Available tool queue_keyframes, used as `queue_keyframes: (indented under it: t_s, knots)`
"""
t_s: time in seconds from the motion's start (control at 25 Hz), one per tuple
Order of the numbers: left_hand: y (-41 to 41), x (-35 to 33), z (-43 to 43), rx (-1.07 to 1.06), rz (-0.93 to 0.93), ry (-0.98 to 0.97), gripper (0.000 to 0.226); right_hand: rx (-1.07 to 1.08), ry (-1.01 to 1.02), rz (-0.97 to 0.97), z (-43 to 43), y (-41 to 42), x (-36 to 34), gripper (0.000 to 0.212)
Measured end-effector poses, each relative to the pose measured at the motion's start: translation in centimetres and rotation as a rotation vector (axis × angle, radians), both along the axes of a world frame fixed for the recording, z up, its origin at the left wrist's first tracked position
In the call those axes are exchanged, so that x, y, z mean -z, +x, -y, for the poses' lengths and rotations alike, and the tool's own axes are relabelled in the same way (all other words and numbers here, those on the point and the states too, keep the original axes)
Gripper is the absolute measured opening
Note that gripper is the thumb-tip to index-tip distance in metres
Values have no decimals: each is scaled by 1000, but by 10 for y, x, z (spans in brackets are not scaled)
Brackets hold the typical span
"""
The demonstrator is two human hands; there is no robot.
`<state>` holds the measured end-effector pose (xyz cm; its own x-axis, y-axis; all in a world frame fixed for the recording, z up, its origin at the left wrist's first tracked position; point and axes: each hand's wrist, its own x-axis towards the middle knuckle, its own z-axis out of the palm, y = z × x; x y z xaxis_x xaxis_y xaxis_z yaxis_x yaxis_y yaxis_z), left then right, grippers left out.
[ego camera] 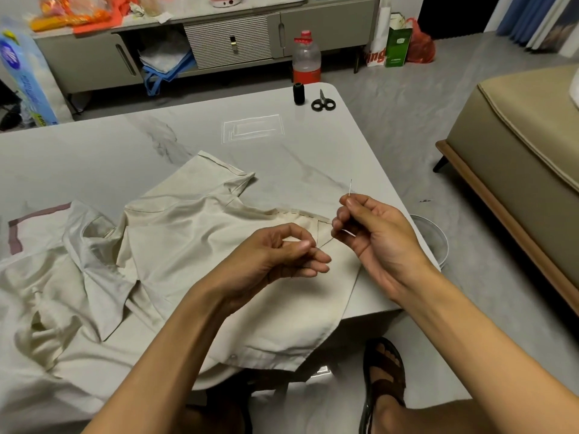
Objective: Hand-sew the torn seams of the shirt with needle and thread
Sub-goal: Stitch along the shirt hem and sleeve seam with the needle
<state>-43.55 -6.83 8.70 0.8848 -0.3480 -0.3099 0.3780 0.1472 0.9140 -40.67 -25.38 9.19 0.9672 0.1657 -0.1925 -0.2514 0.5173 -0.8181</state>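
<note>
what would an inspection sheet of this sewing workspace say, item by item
surface: pale marbled table, glossy
job's things: cream shirt spread at the near edge; black thread spool and scissors at the far right corner
clutter: mauve-edged white cloth at left
grippers: left hand pinches the thread; right hand pinches the needle, held upright
cables: nothing seen
surroundings: red-capped bottle, grey cabinet, beige sofa at right, metal basin on the floor

Shirt (194, 245) on table (94, 151), thread spool (299, 93) beside scissors (323, 101) at far corner, bottle (306, 57) behind
</note>
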Motion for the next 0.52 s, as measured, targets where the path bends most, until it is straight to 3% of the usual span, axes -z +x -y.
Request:
queue_keyframes:
  t_s: [0.12, 0.24, 0.32, 0.4, 0.52]
  knots:
    - [13, 13, -1, -247, 170, 218, 8, -28, -102, -60, 11, 0, 8, 10]
    - [37, 28, -4, -439, 474, 700, 9, -65, -269, -66, 13, 4, 18, 12]
    - [51, 40, 0, -353, 639, 962, 20, -76, -365, -47, 10, 7, 23, 13]
    - [64, 52, 6, -244, 714, 1073, 28, -77, -469, -30, 7, 12, 27, 13]
    - [77, 61, 11, -110, 778, 1188, 15, -103, -584, 5, 0, 17, 35, 15]
